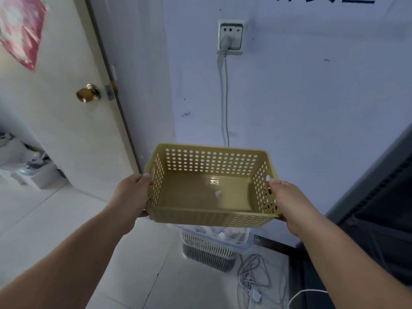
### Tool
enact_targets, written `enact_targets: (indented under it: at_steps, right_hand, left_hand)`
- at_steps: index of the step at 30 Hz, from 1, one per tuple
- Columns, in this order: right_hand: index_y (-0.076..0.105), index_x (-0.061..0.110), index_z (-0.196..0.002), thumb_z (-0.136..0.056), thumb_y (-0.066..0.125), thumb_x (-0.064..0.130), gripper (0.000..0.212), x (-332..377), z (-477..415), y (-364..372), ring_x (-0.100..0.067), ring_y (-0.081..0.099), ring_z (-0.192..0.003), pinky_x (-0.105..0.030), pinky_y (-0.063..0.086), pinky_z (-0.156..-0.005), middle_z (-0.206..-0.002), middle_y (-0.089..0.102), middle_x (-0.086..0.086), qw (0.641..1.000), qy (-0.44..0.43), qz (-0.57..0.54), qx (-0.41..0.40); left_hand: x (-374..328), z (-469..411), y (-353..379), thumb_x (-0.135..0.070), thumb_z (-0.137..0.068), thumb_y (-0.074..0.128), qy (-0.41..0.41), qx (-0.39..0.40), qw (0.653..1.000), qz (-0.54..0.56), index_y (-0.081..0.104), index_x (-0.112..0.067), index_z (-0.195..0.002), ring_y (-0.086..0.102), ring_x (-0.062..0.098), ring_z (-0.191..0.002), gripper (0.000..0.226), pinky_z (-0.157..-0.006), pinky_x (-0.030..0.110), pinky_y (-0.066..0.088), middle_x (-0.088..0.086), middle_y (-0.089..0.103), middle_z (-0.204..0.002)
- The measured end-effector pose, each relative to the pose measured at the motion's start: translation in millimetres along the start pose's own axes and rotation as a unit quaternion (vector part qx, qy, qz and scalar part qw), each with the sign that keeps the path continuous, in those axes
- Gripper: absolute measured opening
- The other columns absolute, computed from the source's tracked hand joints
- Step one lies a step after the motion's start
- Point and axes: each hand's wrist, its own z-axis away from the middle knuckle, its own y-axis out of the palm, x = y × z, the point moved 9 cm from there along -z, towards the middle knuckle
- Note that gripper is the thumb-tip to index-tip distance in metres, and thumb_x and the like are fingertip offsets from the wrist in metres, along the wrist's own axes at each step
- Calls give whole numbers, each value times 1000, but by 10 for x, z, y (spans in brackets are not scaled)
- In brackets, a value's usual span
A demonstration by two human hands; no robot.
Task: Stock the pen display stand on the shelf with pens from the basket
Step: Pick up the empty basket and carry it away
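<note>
The basket (209, 217) hides most of a white bin (207, 253) below it; the dark shelf (383, 197) is cut off at the right. Arms outstretched, the left hand (131, 195) and right hand (287, 201) grip the basket's ends in mid-air, fingers (142, 214) curled underneath, mostly hidden.

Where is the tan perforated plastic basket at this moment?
Head view, centre: the tan basket is held by its ends between the left hand and right hand, above a white slatted bin.
</note>
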Motion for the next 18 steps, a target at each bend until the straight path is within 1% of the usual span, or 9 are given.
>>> enact_targets:
  at_steps: [1, 3, 4, 6, 10, 13, 15, 16, 18]
  right_hand:
    - [58, 18, -91, -104, 40, 38, 30, -8, -45, 13, -20, 63, -81, -29, 45, -62, -93, 66, -5, 1000, 5, -4, -14]
    - [56, 17, -92, -104, 40, 37, 28, -36, -131, 44, -16, 59, -77, -28, 42, -59, -89, 63, -2, 999, 15, -16, -40]
    - [55, 17, -94, -104, 40, 37, 27, -51, -168, 62, -15, 57, -75, -27, 40, -57, -87, 60, 1, 998, 20, -22, -53]
    - [54, 18, -100, -104, 39, 38, 24, -88, -244, 114, -12, 54, -74, -27, 36, -56, -86, 58, 4, 996, 32, -28, -74]
    - [59, 20, -107, -104, 39, 39, 28, -222, -489, 234, -18, 63, -86, -29, 44, -63, -97, 67, 0, 992, 57, -49, -102]
    - [60, 24, -98, -104, 38, 38, 26, -372, -729, 292, -15, 62, -85, -28, 43, -63, -96, 66, 3, 989, 71, -52, -115]
    - [60, 24, -96, -104, 39, 38, 26, -522, -934, 321, -16, 63, -84, -29, 45, -64, -94, 67, 3, 987, 85, -57, -123]
    - [60, 23, -98, -103, 40, 38, 26, -608, -1041, 337, -18, 64, -86, -30, 47, -67, -95, 68, 1, 986, 91, -54, -127]
    - [61, 23, -103, -103, 40, 39, 26, -769, -1292, 378, -22, 65, -90, -33, 48, -72, -98, 68, 0, 986, 98, -49, -129]
  left_hand:
    - [-8, -128, 46, -23, -96, 44, 0, 12, 1000, 3, 64, -14, -100, 63, 24, -66, 22, -51, 29, 52, 12, 67, -91]
    - [-35, -383, 148, -23, -96, 45, 1, 39, 999, 3, 64, -15, -101, 63, 26, -66, 21, -55, 32, 55, 13, 68, -93]
    - [-49, -513, 197, -23, -95, 47, 2, 53, 999, 1, 65, -16, -100, 63, 27, -67, 20, -58, 33, 55, 14, 68, -94]
    - [-83, -765, 278, -25, -94, 50, 9, 72, 997, -6, 66, -17, -97, 65, 27, -71, 18, -58, 34, 57, 14, 69, -96]
    - [-84, -1247, 481, -24, -95, 50, 19, 99, 995, -23, 66, -20, -88, 64, 28, -76, 18, -68, 40, 57, 11, 68, -93]
    - [25, -1539, 706, -21, -95, 47, 8, 123, 992, -35, 66, -18, -86, 62, 29, -75, 21, -73, 45, 56, 12, 66, -89]
    - [131, -1746, 877, -23, -94, 49, 2, 135, 990, -44, 66, -20, -86, 63, 32, -79, 20, -78, 51, 57, 11, 65, -89]
    - [191, -1843, 960, -24, -94, 49, -1, 138, 989, -47, 66, -21, -86, 63, 32, -80, 19, -80, 52, 56, 10, 64, -89]
    - [318, -2039, 1127, -25, -96, 49, -9, 143, 989, -44, 66, -23, -88, 62, 27, -79, 18, -81, 48, 56, 7, 64, -88]
